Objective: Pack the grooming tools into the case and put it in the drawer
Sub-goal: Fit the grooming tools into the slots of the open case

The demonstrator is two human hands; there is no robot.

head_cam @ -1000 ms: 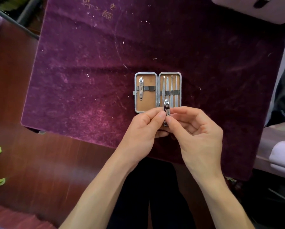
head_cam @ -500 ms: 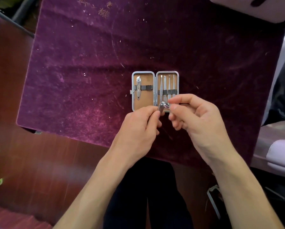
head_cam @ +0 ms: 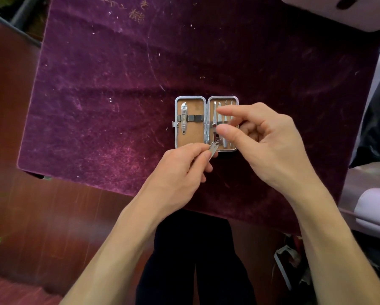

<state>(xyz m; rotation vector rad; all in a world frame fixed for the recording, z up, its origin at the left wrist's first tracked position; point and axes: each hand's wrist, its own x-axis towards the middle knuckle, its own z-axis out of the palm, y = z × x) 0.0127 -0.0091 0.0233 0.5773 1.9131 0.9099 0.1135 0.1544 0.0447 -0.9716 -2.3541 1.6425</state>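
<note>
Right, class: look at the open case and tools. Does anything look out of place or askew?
One thing: the small clipper pinched in the left hand sits tilted over the near edge of the case, not under a strap. The other clipper and the thin tools lie straight. The cloth has pale specks.

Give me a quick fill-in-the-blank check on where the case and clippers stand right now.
1. The case lies ____ on the purple cloth.
2. The small clipper is pinched in the ____ hand.
3. The case's left half holds ____ clipper under its strap.
4. The right hand holds ____.

Missing words: open; left; one; nothing
</note>
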